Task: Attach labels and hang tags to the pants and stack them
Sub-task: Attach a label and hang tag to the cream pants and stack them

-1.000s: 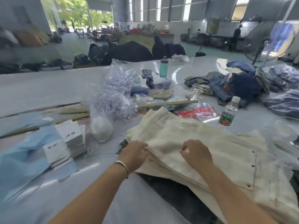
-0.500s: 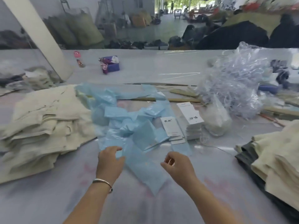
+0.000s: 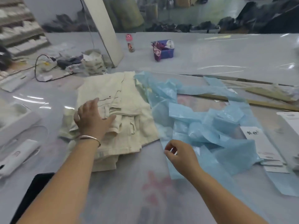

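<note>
The left hand (image 3: 93, 118) lay flat, fingers spread, on the stack of folded cream cotton pants (image 3: 113, 110) on the grey worktop (image 3: 129, 199). The right hand (image 3: 179, 155) hovered beside it, fingers loosely curled, its grip holding nothing, over crumpled pale-blue tissue sheets (image 3: 210, 123).

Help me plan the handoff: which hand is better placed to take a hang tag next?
Right. The right hand hovers near the hang tags; the left hand rests on the pants, farther away.

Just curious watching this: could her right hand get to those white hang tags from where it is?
Probably yes. The right hand hovers over the blue tissue paper, and the hang tags lie just to its right, on top and uncovered; only loose tissue lies between.
</note>
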### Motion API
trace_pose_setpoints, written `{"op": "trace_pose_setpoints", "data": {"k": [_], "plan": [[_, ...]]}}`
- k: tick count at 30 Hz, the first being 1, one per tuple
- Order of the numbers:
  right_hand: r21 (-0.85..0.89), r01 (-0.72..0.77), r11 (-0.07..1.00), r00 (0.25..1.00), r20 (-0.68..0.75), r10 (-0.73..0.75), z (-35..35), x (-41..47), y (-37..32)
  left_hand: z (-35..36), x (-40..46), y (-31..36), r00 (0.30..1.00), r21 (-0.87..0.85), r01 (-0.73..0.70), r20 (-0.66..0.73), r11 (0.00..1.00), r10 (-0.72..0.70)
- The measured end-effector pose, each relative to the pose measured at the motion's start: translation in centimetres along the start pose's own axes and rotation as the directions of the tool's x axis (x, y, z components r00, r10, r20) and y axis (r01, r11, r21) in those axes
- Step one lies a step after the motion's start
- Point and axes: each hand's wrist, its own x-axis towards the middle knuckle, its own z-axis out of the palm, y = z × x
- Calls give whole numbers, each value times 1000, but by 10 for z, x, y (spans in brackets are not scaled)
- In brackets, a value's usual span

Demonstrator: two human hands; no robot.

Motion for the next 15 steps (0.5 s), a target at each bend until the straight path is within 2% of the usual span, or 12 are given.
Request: {"op": "trace_pose_setpoints", "data": {"k": [2, 4, 8, 12, 14, 15], "plan": [[-7, 19, 1000, 1000, 13, -19, 13, 19, -14, 9, 36, -12, 966, 57, -45, 257, 997, 29], [-19, 38, 999, 999, 26, -37, 26, 33, -26, 21, 54, -16, 928, 26, -101, 362, 995, 85], [-4, 57, 998, 997, 56, -57, 45, 51, -46, 23, 79, -19, 952, 3, -172, 256, 985, 165], [19, 65, 998, 995, 81, -66, 50, 62, -60, 4, 92, -35, 977, 41, -139, 171, 989, 130], [118, 57, 991, 997, 47, -63, 46, 69, -69, -19, 90, -32, 981, 44, -164, 108, 985, 159], [255, 41, 966, 999, 22, -48, 44, 73, -75, -32, 83, -26, 977, 43, -202, 73, 978, 198]]}}
